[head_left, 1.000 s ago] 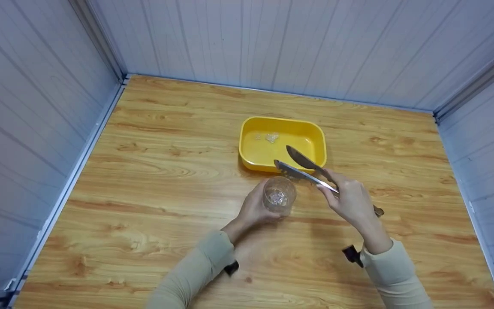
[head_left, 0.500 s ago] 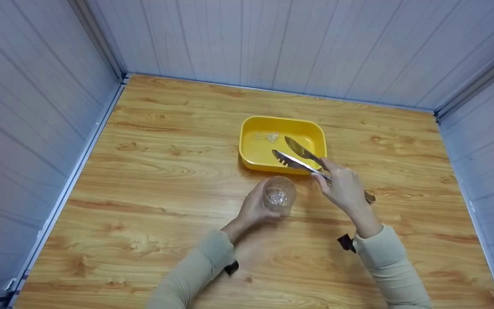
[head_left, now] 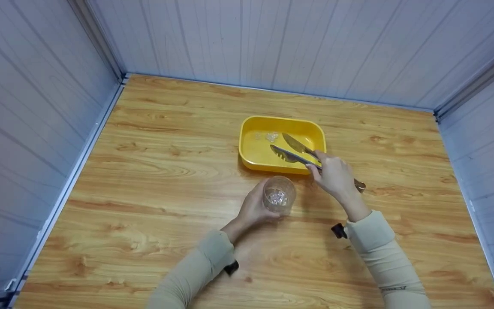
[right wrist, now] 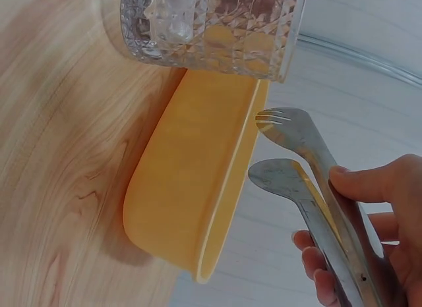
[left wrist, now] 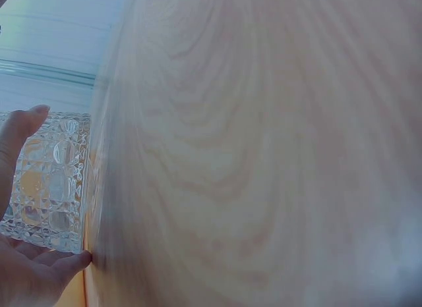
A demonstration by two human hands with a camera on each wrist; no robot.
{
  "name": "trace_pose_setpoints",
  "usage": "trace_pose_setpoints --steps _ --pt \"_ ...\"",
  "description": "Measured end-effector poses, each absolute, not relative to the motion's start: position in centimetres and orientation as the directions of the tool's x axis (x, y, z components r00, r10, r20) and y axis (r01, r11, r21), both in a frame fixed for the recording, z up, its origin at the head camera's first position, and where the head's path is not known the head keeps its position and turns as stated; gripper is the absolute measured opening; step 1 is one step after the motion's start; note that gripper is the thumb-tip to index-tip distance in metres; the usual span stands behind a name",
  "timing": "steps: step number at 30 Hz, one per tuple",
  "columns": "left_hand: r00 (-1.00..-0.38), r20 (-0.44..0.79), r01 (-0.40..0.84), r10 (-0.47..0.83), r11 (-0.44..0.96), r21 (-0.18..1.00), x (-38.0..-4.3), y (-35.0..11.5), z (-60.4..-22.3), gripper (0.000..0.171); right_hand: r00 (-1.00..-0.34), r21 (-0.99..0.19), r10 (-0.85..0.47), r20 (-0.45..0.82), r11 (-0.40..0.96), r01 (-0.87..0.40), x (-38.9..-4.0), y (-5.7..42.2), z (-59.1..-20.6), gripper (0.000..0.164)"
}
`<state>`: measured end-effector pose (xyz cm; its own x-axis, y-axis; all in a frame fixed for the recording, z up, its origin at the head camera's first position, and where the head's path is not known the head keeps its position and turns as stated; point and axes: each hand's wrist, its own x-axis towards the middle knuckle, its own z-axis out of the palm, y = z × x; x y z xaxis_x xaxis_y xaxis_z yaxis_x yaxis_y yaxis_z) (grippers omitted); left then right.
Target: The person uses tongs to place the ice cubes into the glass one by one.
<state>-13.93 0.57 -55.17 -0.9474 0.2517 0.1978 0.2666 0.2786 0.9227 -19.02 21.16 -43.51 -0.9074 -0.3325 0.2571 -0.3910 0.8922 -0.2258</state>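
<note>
My left hand [head_left: 255,206] grips a clear cut-glass tumbler [head_left: 279,195] that stands on the table. Clear ice-like cubes [head_left: 278,198] lie at the bottom of the glass. In the left wrist view, thumb and fingers wrap the patterned glass [left wrist: 49,188]. Metal serving tongs [right wrist: 323,201] sit in my right hand [head_left: 335,176], thumb on one arm and fingers on the other. Their tips are apart, with nothing between them, and overlap the yellow basin [head_left: 251,164] in the head view. Several clear cubes [head_left: 272,137] lie in the basin's back left part.
The wood-grain table [head_left: 152,171] extends around the basin and glass. Pale panel walls [head_left: 264,47] enclose it at the back, left and right. A small black device [head_left: 339,231] sticks out at the right sleeve.
My right hand has moved forward and slightly left, bringing the spread tongs from the basin's front rim further over its inside. My left hand and the glass stay put.
</note>
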Motion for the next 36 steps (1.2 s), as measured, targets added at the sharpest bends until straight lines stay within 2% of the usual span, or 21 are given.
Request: trace_pose_setpoints --steps 6,11,18,36 --pt "-0.949 0.187 0.257 0.253 0.281 0.925 -13.9 0.6 -55.2 0.097 -0.924 -0.229 -0.331 0.193 0.900 -0.370 -20.2 20.6 -43.6 0.030" --pt "-0.953 0.168 0.247 0.253 0.324 0.913 -14.0 0.6 -55.1 0.097 -0.928 -0.184 -0.339 0.156 0.913 -0.365 -21.1 20.3 -43.8 0.028" --pt "-0.955 0.158 0.242 0.252 0.348 0.906 -14.1 0.7 -55.1 0.098 -0.939 -0.160 -0.332 0.088 0.926 -0.342 -22.3 19.7 -43.9 0.032" --pt "-0.955 0.164 0.239 0.246 0.318 0.917 -14.0 0.7 -55.2 0.098 -0.936 -0.157 -0.343 0.078 0.923 -0.351 -24.8 18.8 -45.4 0.023"
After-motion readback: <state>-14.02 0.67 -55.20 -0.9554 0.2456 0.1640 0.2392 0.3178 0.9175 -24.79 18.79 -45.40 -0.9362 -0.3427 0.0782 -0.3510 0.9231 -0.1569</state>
